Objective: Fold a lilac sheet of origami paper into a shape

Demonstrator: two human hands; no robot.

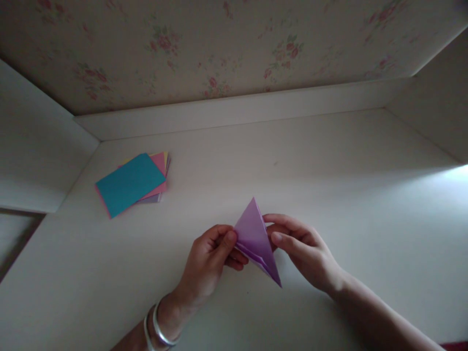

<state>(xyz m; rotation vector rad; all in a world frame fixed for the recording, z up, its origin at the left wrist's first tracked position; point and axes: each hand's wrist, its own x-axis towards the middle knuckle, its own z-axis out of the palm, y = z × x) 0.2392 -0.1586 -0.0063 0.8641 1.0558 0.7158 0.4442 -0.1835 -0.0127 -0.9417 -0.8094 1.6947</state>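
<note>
A folded sheet of purple paper point(255, 227) is held above the white tabletop, shaped as a triangle with one tip up and another pointing down to the right. Layered edges show along its lower side. My left hand point(210, 261) pinches its left corner between thumb and fingers, the other fingers curling underneath. At the paper's right edge, my right hand point(305, 248) has its thumb and fingers apart. Its fingertips are at or partly behind that edge; whether they touch it I cannot tell.
A stack of coloured paper point(131, 184), blue on top with pink, yellow and purple sheets below, lies at the left of the white table point(329, 161). Behind the table is flowered wallpaper point(234, 48) above a white ledge point(234, 112). White panels point(32, 141) border the left side.
</note>
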